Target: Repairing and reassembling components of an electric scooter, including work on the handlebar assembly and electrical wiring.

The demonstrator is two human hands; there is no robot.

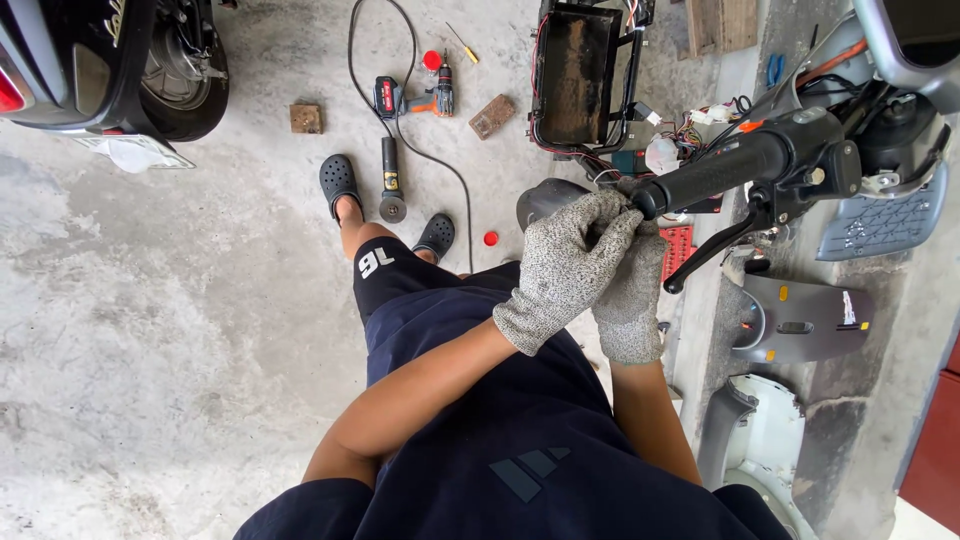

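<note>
The handlebar grip (715, 175), black and ribbed, juts from a stripped scooter at chest height, its free end toward the person, so both gloved hands meet there. The left hand (565, 265) folds over the right hand (632, 290); both are curled shut at the grip's end, though whether they clasp it I cannot tell. The brake lever (712, 250) hangs just below.

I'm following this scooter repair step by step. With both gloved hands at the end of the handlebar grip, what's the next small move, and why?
Probably pull the grip outward off the bar: the left hand and right hand are clasped together at its free end, and the brake lever hangs clear below it.
</note>
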